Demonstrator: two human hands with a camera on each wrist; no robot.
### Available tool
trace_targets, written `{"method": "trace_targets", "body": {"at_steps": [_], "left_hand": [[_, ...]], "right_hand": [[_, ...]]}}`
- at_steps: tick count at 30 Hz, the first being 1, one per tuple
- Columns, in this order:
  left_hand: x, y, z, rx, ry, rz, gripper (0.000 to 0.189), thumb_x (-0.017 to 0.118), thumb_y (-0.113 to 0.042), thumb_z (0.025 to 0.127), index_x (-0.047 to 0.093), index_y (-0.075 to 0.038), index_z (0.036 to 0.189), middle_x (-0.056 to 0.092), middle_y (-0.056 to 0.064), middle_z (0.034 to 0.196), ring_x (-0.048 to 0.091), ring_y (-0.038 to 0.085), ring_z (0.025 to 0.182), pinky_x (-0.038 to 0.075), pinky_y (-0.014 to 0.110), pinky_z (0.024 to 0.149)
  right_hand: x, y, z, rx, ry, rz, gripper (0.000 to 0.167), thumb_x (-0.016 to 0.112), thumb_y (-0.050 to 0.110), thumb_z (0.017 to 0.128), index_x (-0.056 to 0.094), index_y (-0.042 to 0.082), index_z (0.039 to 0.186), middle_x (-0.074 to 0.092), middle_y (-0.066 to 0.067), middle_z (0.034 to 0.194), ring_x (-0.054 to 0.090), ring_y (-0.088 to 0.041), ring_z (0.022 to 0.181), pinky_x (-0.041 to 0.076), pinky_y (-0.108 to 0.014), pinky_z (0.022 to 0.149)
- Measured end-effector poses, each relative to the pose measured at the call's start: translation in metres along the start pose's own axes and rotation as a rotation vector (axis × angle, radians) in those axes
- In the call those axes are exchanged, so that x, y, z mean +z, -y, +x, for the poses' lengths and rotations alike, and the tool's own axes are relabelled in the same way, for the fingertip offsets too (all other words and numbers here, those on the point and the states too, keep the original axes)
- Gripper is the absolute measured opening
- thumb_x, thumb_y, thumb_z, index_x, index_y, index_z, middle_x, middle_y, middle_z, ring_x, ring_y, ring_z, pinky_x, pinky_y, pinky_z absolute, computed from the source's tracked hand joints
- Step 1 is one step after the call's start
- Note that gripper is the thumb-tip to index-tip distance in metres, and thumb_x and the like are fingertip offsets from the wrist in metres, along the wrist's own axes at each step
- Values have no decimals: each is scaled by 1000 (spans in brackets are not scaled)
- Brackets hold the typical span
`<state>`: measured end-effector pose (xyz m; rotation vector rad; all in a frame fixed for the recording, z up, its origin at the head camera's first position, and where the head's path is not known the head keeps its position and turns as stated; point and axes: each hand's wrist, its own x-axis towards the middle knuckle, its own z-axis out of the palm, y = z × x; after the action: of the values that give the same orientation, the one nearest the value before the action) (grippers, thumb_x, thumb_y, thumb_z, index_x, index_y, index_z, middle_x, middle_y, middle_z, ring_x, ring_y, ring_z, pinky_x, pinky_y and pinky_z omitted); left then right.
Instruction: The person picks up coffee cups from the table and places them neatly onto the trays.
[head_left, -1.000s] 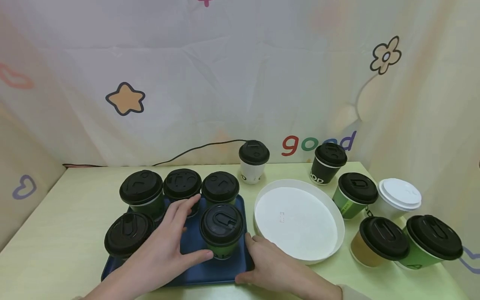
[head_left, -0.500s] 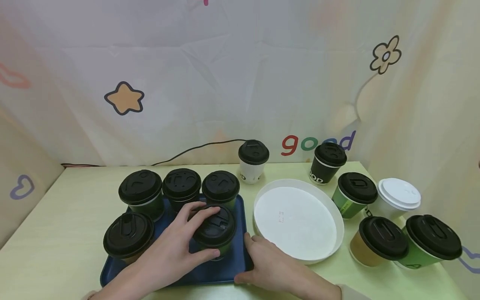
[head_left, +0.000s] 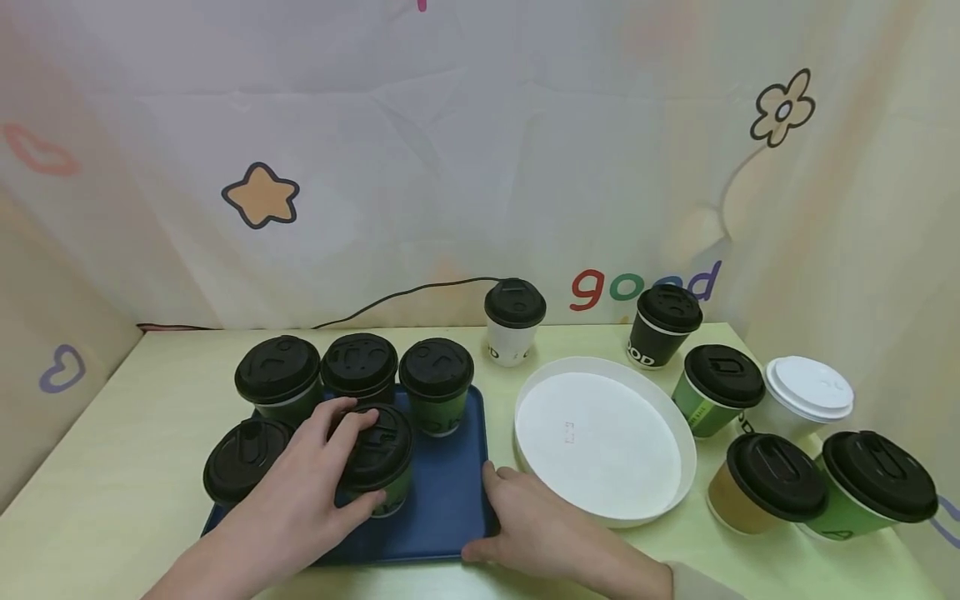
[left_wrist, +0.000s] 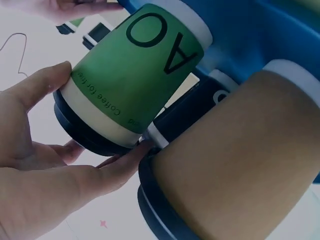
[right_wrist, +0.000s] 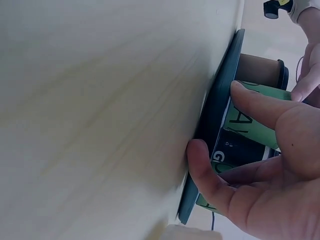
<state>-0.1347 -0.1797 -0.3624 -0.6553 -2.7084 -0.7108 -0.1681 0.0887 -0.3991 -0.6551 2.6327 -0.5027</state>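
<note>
My left hand (head_left: 307, 475) holds a green paper coffee cup (head_left: 393, 492) by its black lid and upper wall, upright at the front of the blue tray (head_left: 450, 500). In the left wrist view the thumb and fingers span the lid end of that green cup (left_wrist: 135, 75), beside a brown cup (left_wrist: 245, 160). My right hand (head_left: 536, 521) grips the tray's front right corner; in the right wrist view its fingers lie along the tray's edge (right_wrist: 212, 120). Three more lidded cups line the tray's back: a left one (head_left: 277, 379), a middle one (head_left: 360, 367) and a green one (head_left: 437, 392).
Right of the blue tray lies a round white tray (head_left: 607, 442). Behind it stand a white cup (head_left: 513, 325) and a black cup (head_left: 663, 325). Several more lidded cups, including a tan one (head_left: 738, 496) and a white-lidded one (head_left: 802, 396), crowd the table's right side.
My left hand has closed round the green cup and shifted it left across the tray, towards the brown cup. My right hand stays at the tray's corner.
</note>
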Motion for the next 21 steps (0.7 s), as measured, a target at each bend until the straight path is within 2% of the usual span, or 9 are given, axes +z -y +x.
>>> {"method": "trace_targets", "body": {"at_steps": [5, 10, 15, 18, 21], "left_hand": [[-8, 7, -4, -21, 17, 32, 74, 91, -14, 77, 54, -1, 139, 44, 21, 143, 51, 44, 126, 50, 58, 94], [-14, 10, -9, -28, 47, 71, 74, 88, -15, 80, 51, 1, 142, 41, 25, 147, 46, 48, 132, 48, 62, 96], [-19, 13, -15, -38, 59, 111, 93, 90, -26, 80, 38, -3, 154, 27, 30, 157, 34, 54, 139, 39, 71, 100], [-24, 16, -20, -39, 18, 126, 108, 93, -32, 75, 31, -7, 159, 24, 30, 158, 28, 55, 140, 32, 73, 102], [-31, 20, -28, -51, -74, 167, 121, 98, -35, 66, 27, -7, 161, 30, 30, 153, 33, 53, 134, 31, 73, 97]], "right_hand": [[0, 7, 5, 1, 6, -27, 106, 84, 54, 81, 39, -12, 150, 55, -24, 143, 57, -28, 128, 48, -43, 104], [0, 9, 8, -24, -2, -44, 105, 84, 54, 82, 39, -13, 150, 56, -23, 141, 58, -25, 125, 49, -41, 102], [0, 12, 14, -47, -14, -37, 104, 84, 51, 82, 39, -13, 150, 58, -22, 139, 58, -23, 124, 49, -38, 101], [0, 15, 18, -48, -12, -33, 103, 84, 50, 82, 38, -13, 150, 57, -23, 140, 58, -25, 125, 48, -39, 102], [0, 17, 20, -34, -2, -34, 104, 84, 50, 83, 37, -12, 151, 54, -23, 143, 56, -27, 128, 47, -41, 104]]}}
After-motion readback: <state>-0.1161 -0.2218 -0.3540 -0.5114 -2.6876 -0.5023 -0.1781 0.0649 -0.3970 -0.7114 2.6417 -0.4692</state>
